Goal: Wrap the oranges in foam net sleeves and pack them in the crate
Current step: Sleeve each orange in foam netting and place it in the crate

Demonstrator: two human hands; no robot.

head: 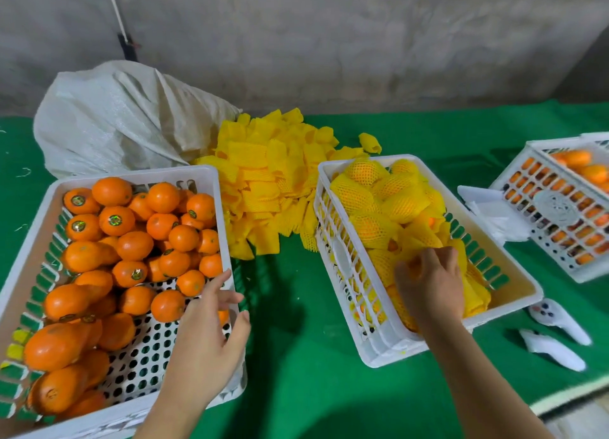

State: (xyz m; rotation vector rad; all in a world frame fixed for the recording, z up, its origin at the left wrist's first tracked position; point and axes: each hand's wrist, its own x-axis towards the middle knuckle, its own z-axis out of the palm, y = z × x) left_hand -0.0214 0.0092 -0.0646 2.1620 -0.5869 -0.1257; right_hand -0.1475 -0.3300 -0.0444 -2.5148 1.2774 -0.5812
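I'm seeing bright orange fruit (133, 245) sitting in a white perforated crate (211, 174), yellow netted sleeves (263, 181) lying on the green worktop (296, 356).

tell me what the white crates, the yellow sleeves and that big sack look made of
White crates: likely rigid moulded plastic, judging by the slotted walls and perforated floor.
Yellow sleeves: soft foam netting, with an open mesh that looks squashy.
Big sack: probably woven plastic, with a fine weave, dull sheen and creases.

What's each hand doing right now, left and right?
Left hand: open, fingers spread over the crate of bare oranges, holding nothing.
Right hand: down in the crate of wrapped oranges, fingers curled on a wrapped orange.
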